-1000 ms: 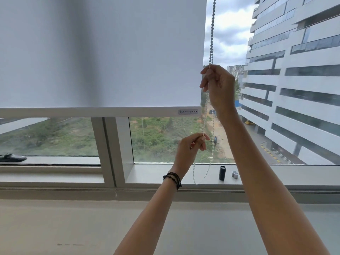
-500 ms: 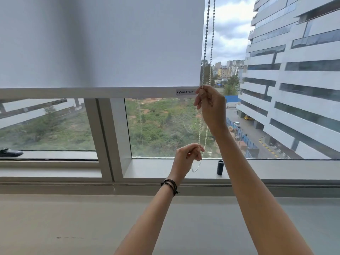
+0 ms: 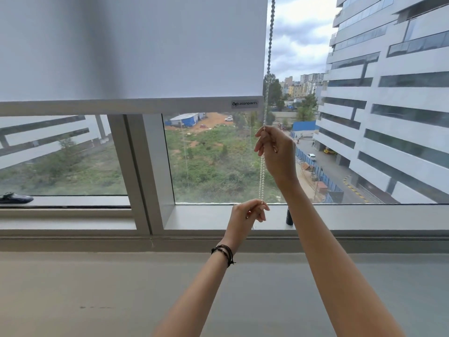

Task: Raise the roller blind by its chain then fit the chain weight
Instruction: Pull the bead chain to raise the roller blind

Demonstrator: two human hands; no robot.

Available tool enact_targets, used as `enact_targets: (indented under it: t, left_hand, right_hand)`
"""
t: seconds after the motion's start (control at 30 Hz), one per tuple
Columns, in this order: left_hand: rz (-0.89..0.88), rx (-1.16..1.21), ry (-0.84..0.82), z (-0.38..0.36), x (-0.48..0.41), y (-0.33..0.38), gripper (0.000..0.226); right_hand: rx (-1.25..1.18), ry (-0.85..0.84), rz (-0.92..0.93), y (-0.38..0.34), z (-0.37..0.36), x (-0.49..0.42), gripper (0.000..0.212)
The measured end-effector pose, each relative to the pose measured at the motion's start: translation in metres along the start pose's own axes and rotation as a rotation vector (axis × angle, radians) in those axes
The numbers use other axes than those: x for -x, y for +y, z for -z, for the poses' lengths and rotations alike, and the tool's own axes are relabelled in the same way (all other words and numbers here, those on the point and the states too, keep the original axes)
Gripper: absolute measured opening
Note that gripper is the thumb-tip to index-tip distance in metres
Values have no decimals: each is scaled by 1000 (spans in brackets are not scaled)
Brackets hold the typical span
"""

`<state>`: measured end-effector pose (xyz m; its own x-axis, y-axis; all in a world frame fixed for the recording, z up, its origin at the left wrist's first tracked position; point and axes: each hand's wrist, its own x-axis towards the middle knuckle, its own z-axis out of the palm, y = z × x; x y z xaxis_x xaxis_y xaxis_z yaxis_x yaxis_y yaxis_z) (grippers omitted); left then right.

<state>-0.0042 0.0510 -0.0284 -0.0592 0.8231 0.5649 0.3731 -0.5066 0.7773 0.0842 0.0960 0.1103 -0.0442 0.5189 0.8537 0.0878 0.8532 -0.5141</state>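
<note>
Chain (image 3: pixel 262 176) hangs beside the blind (image 3: pixel 145 57), right hand (image 3: pixel 277 152) pinching it above, left hand (image 3: pixel 247 215) pinching it below; right forearm (image 3: pixel 328 251) half hides a black cylinder (image 3: pixel 289 216) on the sill (image 3: pixel 364 215).

Grey window mullion (image 3: pixel 143 171) left of the left hand (image 3: pixel 247 214), with 2 glass panes, 1 each side of it. Pale sill (image 3: pixel 364 216) runs behind and right of that hand. Right of the right hand (image 3: pixel 277 154): white multi-storey building (image 3: pixel 401 113) with dark window bands. Left of it, through the glass: green scrub lot (image 3: pixel 209 161). Above it: cloudy sky (image 3: pixel 301 37). Below both hands: plain grey surface (image 3: pixel 97 288). Far left, on the window ledge: dark object (image 3: pixel 14 198). Flat daylight.
</note>
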Motion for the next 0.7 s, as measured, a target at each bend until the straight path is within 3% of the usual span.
enact_targets:
  t: [0.53, 0.7]
  left_hand:
    - [12, -144, -145, -7, 25, -6, 15]
    - [52, 48, 73, 6, 2, 19, 23]
  right_hand:
    - [37, -46, -25, 11, 11, 31, 24]
    - [48, -64, -2, 6, 13, 30, 22]
